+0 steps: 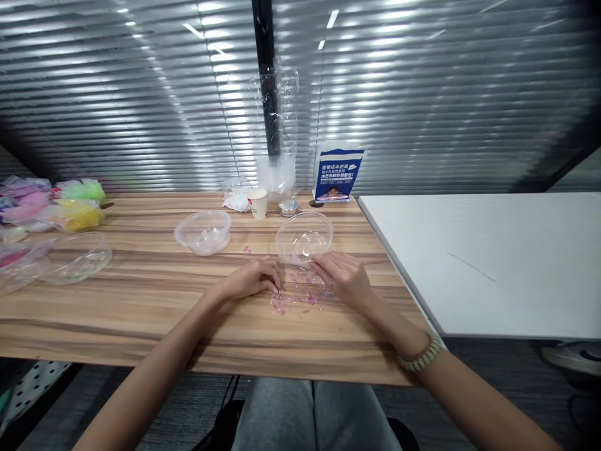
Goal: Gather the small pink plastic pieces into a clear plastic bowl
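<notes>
Small pink and clear pieces (310, 299) lie scattered on the wooden table between my two hands. My left hand (256, 277) rests at their left side, with thumb and fingertips pinched together down at the pieces. Whatever is in that pinch is too small to make out. My right hand (345, 279) is at the near side of a clear plastic bowl (304, 235), its fingers closed together by the bowl's lower edge. Whether they grip the bowl or a small piece, I cannot tell. Some pink shows through the bowl's near wall.
A second clear bowl (204, 233) stands left of centre. Behind are a paper cup (258, 204), a small round tin (288, 207) and a blue printed bag (339, 176). Bagged colourful material (77, 213) lies far left beside a clear container (77, 258). A white table (498, 250) adjoins right.
</notes>
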`<action>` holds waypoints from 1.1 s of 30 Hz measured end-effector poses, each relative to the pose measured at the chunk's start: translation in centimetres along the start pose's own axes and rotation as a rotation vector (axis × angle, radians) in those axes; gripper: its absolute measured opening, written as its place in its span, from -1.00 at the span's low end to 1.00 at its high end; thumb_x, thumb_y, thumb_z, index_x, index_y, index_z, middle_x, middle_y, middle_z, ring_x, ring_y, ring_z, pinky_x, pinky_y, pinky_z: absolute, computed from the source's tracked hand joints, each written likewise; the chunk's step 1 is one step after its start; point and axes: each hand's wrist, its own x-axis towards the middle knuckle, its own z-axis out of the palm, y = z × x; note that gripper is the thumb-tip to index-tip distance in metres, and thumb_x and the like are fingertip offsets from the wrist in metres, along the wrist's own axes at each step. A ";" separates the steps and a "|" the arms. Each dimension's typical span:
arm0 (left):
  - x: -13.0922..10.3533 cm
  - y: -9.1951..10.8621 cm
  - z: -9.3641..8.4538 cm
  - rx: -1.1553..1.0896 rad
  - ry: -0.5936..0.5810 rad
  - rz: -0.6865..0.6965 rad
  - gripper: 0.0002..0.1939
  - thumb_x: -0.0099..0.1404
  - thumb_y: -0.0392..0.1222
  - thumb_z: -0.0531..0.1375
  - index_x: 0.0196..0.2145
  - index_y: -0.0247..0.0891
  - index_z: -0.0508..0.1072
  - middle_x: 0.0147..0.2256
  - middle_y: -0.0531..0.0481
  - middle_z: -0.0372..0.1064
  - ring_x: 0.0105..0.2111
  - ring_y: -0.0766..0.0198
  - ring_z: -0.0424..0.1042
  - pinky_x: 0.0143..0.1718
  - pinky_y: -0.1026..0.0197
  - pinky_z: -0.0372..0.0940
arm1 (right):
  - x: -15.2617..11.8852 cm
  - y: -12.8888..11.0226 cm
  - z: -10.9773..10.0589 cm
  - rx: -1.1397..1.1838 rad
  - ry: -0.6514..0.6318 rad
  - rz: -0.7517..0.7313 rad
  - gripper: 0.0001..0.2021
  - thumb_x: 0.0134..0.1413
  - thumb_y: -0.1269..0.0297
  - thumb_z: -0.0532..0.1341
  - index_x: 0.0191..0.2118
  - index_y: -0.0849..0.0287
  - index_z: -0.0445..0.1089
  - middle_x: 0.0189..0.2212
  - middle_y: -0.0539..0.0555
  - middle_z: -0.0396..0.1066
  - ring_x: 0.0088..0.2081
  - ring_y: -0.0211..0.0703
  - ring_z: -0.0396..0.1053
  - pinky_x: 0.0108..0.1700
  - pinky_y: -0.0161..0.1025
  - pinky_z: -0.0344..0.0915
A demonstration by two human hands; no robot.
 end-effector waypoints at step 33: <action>0.0 0.5 0.3 -0.037 -0.002 -0.076 -0.85 0.25 -0.22 0.14 -0.34 -0.34 0.47 -0.34 -0.08 0.44 -0.32 0.32 0.40 -0.25 0.31 0.26 | 0.2 -0.2 -0.1 0.005 0.025 -0.003 -0.88 0.17 0.41 0.11 -0.32 0.23 0.39 -0.47 0.06 0.45 -0.40 -0.25 0.39 -0.35 -0.32 0.22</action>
